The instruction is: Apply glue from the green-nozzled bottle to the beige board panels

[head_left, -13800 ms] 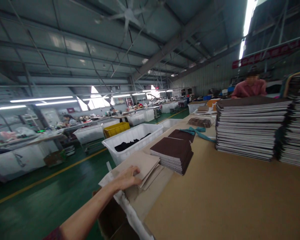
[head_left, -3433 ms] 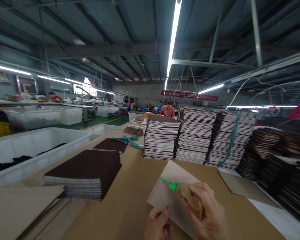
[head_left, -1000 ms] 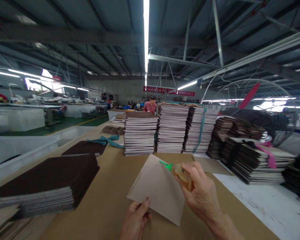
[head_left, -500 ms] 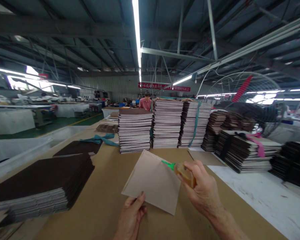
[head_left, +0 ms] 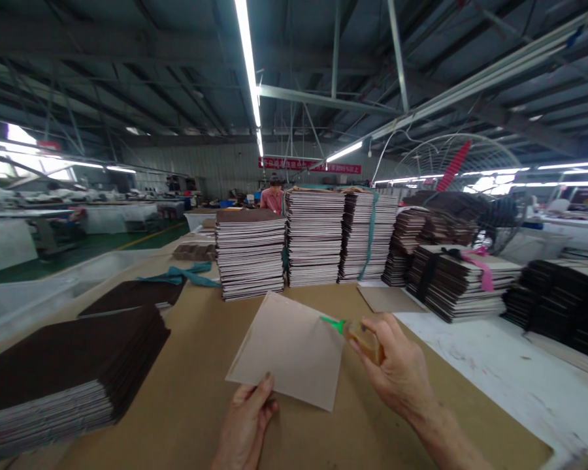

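My left hand [head_left: 249,418] pinches the lower edge of a flat beige board [head_left: 289,352], thumb on top and fingers beneath. The board is tilted above the brown tabletop [head_left: 176,405]. A glossy strip, perhaps glue, runs along its upper and left edges. My right hand [head_left: 396,365] is wrapped round a squeeze bottle [head_left: 364,341] of amber liquid with a green nozzle [head_left: 332,323]. The nozzle points left, its tip over the board's upper right edge; whether it touches I cannot tell.
Tall stacks of dark-and-white panels [head_left: 252,254] stand beyond the board. A pile of dark brown panels [head_left: 63,372] lies at left, near a teal strap [head_left: 176,273]. Bundled panels [head_left: 463,281] and a large fan [head_left: 455,170] are at right. Another person [head_left: 272,196] is behind the stacks.
The view has turned slightly right, so the surroundings sit further left. The board has shifted a little left relative to the bottle. Both hands keep their hold.
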